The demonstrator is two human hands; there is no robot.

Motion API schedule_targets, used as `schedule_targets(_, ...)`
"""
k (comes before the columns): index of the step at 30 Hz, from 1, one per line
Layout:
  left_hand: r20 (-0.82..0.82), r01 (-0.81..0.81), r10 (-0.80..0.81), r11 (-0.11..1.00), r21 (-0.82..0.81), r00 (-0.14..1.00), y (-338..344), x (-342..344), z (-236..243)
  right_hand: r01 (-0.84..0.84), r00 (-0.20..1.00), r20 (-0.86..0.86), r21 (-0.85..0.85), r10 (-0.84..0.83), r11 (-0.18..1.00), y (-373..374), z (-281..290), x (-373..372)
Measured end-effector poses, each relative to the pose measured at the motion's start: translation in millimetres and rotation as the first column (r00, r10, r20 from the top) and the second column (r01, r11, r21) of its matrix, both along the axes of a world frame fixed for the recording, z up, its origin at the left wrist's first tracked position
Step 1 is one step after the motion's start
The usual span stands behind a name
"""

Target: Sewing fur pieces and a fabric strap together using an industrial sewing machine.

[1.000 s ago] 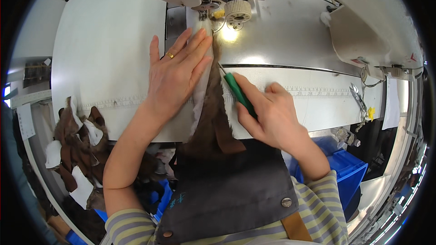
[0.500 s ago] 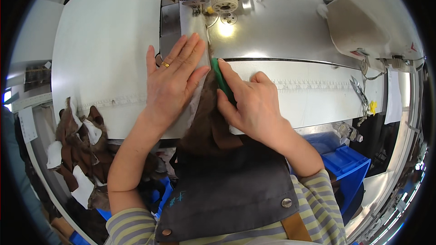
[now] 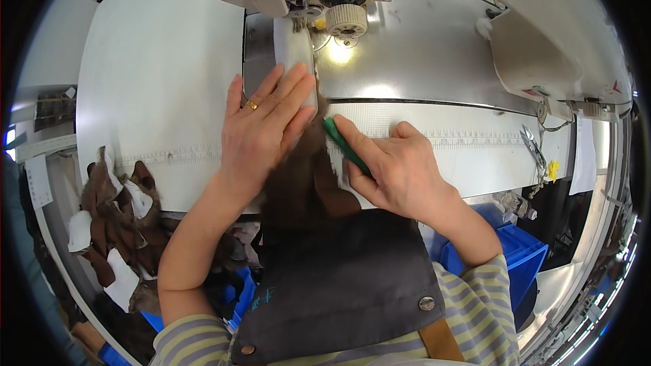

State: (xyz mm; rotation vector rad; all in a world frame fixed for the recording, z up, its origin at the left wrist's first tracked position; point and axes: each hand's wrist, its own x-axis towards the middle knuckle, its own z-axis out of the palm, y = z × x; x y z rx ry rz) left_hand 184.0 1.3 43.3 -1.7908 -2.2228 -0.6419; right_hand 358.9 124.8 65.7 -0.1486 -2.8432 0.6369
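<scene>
My left hand (image 3: 258, 129) lies flat, fingers extended, on a white strip (image 3: 291, 44) that runs back under the presser foot (image 3: 298, 22) of a sewing machine. Beneath and beside it a brown fur piece (image 3: 302, 186) stretches toward my dark apron. My right hand (image 3: 397, 173) grips a green-handled tool (image 3: 346, 146) at the fur's right edge, index finger along the handle. The tool's tip is hard to make out in the fur. The machine's knurled wheel (image 3: 346, 17) hangs above and ahead of both hands.
Brown fur and white scraps (image 3: 119, 217) pile at the left over the table edge (image 3: 169, 203). A ruler scale (image 3: 461, 137) crosses the white table. Metal snips (image 3: 534, 148) hang at the right. Blue bins (image 3: 508, 257) sit below. The machine arm (image 3: 542, 54) overhangs the right side.
My left hand has moved lower along the strip, baring more white near the foot. My right hand went up and left half a second ago and is now back lower, farther right, with the tool.
</scene>
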Motion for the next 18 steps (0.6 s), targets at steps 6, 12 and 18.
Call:
schedule_targets(6,-0.061,-0.023,0.026,0.998,0.050,0.998,18.6,-16.1,-8.3,0.046,0.999,0.022,-0.004,-0.045,0.999,12.3,-3.3,-16.5)
schedule_targets(12,-0.036,-0.031,0.033,0.997,0.065,0.999,20.8,-23.1,-10.9,0.229,0.973,0.053,-0.119,-0.224,0.966,-10.7,0.1,10.9)
schedule_targets(18,0.110,-0.055,0.052,0.998,0.027,0.993,18.2,-17.4,-5.6,0.247,0.959,-0.056,-0.323,-0.278,0.914,-22.2,2.3,-3.8)
